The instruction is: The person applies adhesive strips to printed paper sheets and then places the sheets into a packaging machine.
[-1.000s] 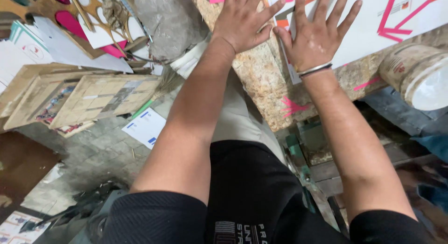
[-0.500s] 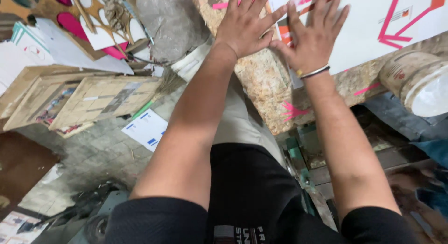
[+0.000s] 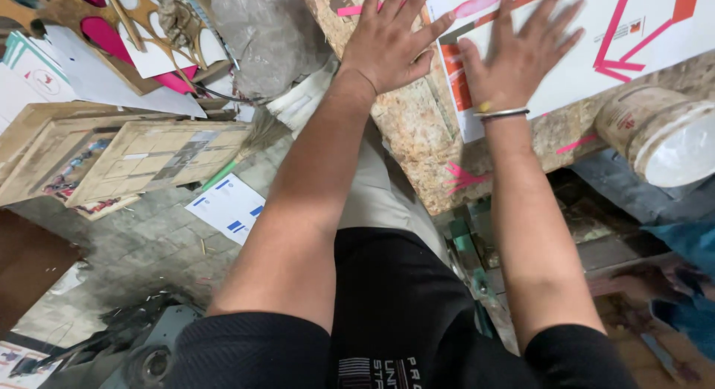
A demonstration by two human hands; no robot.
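Observation:
My left hand lies flat, fingers spread, on the rough chipboard worktop, its fingertips reaching the left edge of a white sheet printed with pink and orange lines. My right hand, a metal bangle on its wrist, presses flat on that same sheet with fingers apart. Neither hand grips anything. The sheet runs off the top and right of the view.
A white plastic bucket lies on its side at the worktop's right end. Wooden frames, cut boards and papers cover the stone floor on the left. A grey sack stands beyond the worktop's corner. Green metal machine parts sit under the worktop.
Both hands have slid a little across the sheet and worktop, staying flat with fingers spread; the view has shifted slightly.

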